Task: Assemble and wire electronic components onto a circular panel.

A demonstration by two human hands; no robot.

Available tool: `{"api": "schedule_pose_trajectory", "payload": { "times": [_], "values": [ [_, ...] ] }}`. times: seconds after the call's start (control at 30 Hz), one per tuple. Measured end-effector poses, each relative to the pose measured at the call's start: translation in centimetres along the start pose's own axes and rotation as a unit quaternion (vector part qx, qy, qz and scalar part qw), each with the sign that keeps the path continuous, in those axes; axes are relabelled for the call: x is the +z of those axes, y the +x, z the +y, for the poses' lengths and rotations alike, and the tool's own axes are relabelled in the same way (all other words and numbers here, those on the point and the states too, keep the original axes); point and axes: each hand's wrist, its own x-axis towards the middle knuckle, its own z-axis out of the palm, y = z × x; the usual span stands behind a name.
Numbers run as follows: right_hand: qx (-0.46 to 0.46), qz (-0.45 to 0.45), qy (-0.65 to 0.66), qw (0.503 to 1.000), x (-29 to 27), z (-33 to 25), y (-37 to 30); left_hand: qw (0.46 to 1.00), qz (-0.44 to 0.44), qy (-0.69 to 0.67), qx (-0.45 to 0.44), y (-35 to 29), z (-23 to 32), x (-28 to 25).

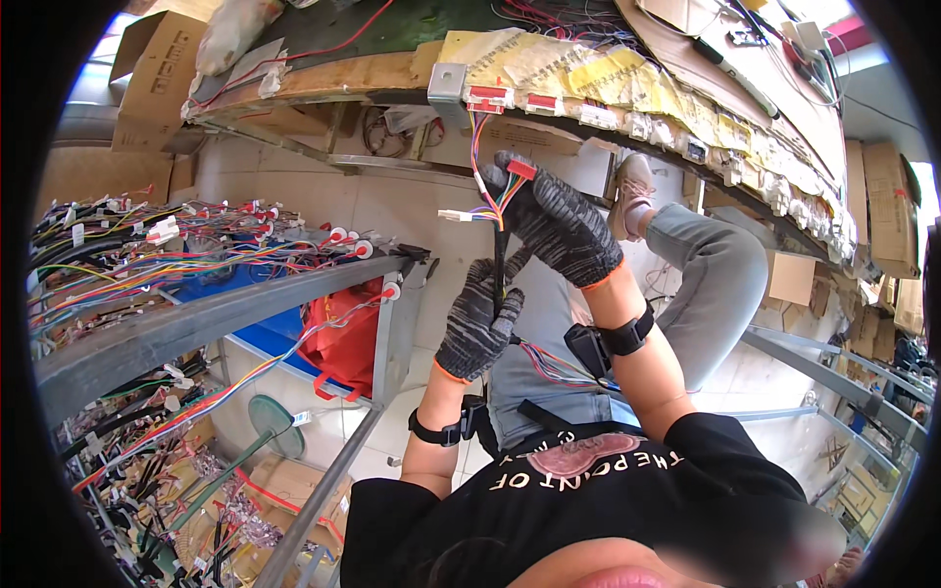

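Observation:
A wire harness [501, 257] with a black sleeve hangs between my hands and the bench edge. My left hand [475, 323], in a grey-striped knit glove, is closed round the sleeve. Above it, my right hand [564, 225], gloved alike, grips the harness where the coloured wires fan out, its fingertips partly behind them. A red connector [520, 171] sticks up by the right fingers. A white connector [456, 216] points left on its short wires. One branch of wires runs up to a red-and-white socket [487, 98] on the bench edge. More coloured wires [559, 365] trail across my lap.
The bench edge [598, 83] carries a row of sockets under yellowed tape. A metal rack [225, 314] loaded with wire bundles stands at left, with a red bag [343, 338] beneath. A marker pen [735, 76] lies on the bench. Cardboard boxes [890, 211] stand at right.

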Motion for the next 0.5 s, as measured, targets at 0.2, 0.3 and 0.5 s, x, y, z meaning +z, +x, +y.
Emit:
{"api": "schedule_pose_trajectory", "payload": {
  "times": [0.2,0.3,0.5],
  "values": [
    [-0.185,0.066,-0.403,0.894,-0.5,-0.3,-0.1,1.000,-0.005,0.013,0.028,1.1,0.5,0.2],
    [-0.059,0.168,-0.132,0.975,0.6,-0.9,0.5,1.000,0.000,0.015,0.026,2.2,1.4,0.4],
    [-0.183,0.254,-0.396,0.863,2.9,-2.1,1.7,1.000,0.003,-0.025,0.018,4.3,3.7,0.4]
  ]
}}
